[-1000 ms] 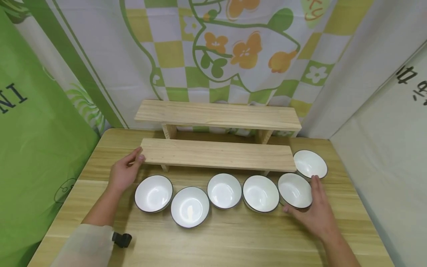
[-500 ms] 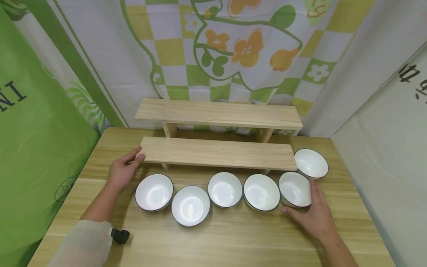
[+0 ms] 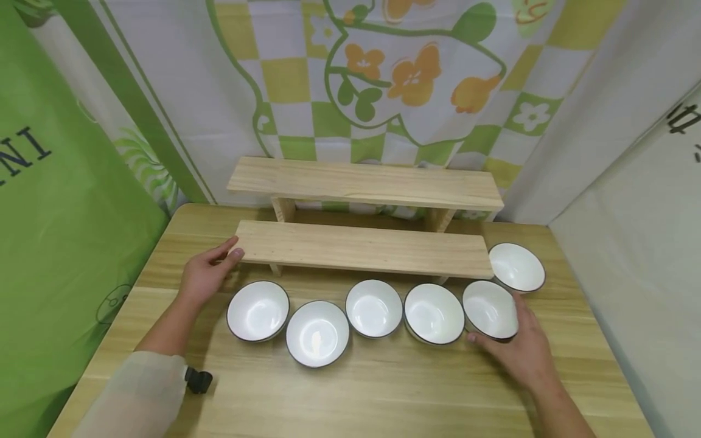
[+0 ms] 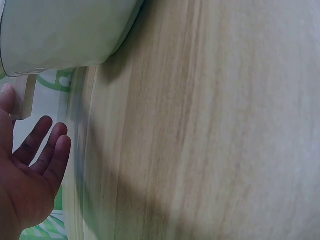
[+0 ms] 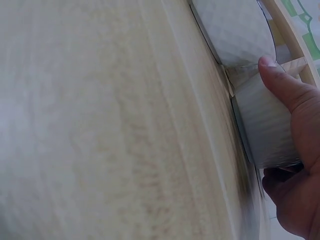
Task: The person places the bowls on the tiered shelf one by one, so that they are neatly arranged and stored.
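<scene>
A two-tier wooden shelf point(image 3: 361, 246) stands at the back of the table. My left hand point(image 3: 205, 277) holds the left front corner of its lower board between thumb and index finger; in the left wrist view the other fingers point(image 4: 57, 155) extend loosely. At the right end of a row of white, dark-rimmed bowls, my right hand point(image 3: 528, 353) grips a bowl point(image 3: 487, 309), thumb at its front left and fingers round its right side. In the right wrist view the thumb point(image 5: 280, 82) lies along that bowl's outer wall point(image 5: 265, 125).
Several other white bowls stand left of the gripped one, among them a front bowl point(image 3: 317, 334) and a leftmost bowl point(image 3: 258, 311). Another bowl point(image 3: 517, 267) sits behind it, by the shelf's right end. A patterned cloth point(image 3: 383, 79) hangs behind the table point(image 3: 383, 395).
The right fingers have slid from over the bowl's rim down round its right side. The left hand stays at the shelf corner. The head view has shifted slightly.
</scene>
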### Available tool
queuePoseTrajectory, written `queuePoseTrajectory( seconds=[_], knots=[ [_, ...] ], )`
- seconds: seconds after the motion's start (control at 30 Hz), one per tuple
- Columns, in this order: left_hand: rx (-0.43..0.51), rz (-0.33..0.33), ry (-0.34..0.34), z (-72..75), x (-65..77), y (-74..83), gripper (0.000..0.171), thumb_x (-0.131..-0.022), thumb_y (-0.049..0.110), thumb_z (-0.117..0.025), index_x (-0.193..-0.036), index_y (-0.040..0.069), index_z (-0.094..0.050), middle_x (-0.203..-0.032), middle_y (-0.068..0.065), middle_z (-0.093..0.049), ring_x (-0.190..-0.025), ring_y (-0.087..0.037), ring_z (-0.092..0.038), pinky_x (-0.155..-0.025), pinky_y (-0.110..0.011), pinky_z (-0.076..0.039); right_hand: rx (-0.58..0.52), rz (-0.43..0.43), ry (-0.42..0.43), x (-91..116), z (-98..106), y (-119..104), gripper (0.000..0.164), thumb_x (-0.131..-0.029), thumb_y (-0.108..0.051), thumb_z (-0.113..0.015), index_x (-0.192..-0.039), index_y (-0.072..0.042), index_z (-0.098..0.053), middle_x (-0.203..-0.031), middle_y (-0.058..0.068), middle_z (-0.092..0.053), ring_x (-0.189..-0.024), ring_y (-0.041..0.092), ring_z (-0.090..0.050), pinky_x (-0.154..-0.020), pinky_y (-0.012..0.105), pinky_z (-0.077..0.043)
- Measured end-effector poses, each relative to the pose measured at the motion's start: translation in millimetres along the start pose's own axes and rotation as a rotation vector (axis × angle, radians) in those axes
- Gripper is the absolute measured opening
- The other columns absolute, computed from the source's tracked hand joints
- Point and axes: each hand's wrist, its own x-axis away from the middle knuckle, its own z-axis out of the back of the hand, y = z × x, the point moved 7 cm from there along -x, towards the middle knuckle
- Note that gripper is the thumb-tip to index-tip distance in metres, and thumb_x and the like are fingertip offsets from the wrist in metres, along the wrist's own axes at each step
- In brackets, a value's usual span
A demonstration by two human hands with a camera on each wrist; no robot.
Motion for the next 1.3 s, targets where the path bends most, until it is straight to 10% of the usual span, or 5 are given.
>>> queuePoseTrajectory(
  seconds=[0.27, 1.3],
  knots=[
    [0.077, -0.004, -0.006, -3.0, -1.0, -1.4, 0.063, -0.095, 0.06, -0.069, -0.147, 0.025, -0.061, -0.133, -0.022, -0.066, -0.089, -0.012, -0.074, -0.073, -0.021, -0.061, -0.003, -0.045, -0.001, 2, 1, -1, 0.132, -0.067, -0.047, -0.098, -0.166, -0.009, -0.019, -0.152, 0.037, -0.039, -0.132, 0.059, -0.043, -0.101, 0.073, -0.039],
    [0.154, 0.014, -0.004, -6.4, 0.8, -1.6, 0.063, -0.095, 0.054, -0.072, -0.147, 0.02, -0.061, -0.132, -0.021, -0.064, -0.094, -0.016, -0.075, -0.077, -0.031, -0.064, -0.015, -0.086, -0.003, 7, 28, -17, 0.133, -0.067, -0.047, -0.098, -0.167, -0.01, -0.019, -0.157, 0.036, -0.036, -0.138, 0.061, -0.038, -0.107, 0.073, -0.035]
  ],
)
